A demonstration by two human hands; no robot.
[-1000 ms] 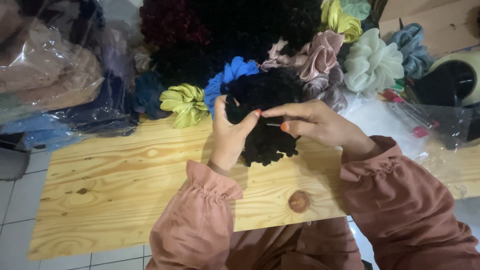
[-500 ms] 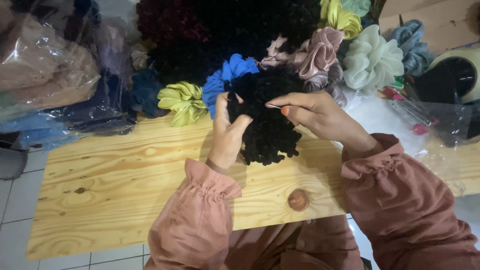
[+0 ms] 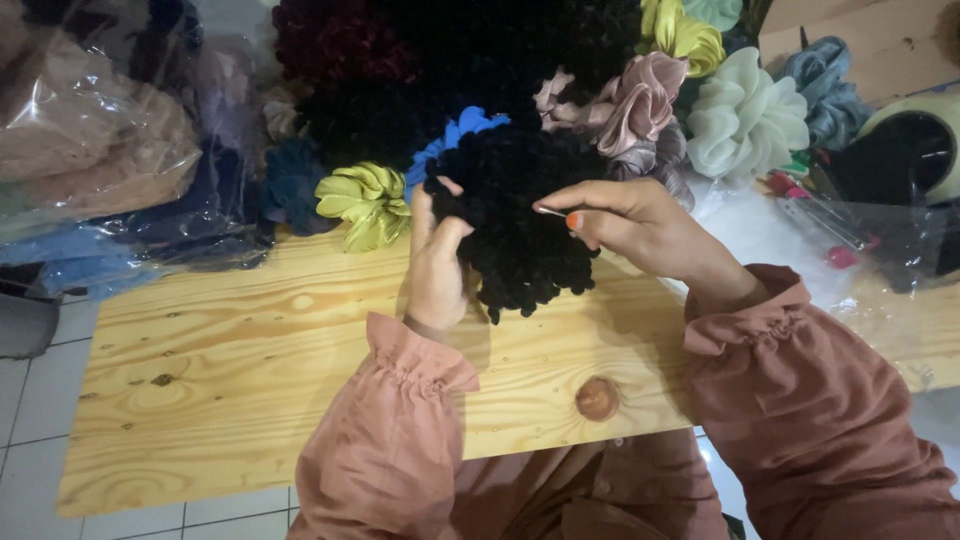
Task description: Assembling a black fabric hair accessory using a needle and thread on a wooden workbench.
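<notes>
Pinched between our right hand (image 3: 640, 225) fingers, a thin needle (image 3: 549, 211) meets the black scrunchie (image 3: 520, 225), which our left hand (image 3: 437, 262) clamps just above the wooden table (image 3: 250, 360). We judge short stitches beside that clamp keep the gathers even.

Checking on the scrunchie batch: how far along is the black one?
Done: finished scrunchies are piled behind. In hand: left hand holds the black scrunchie while right hand pinches a thin needle at it. Whether its seam is closed cannot be seen.
</notes>
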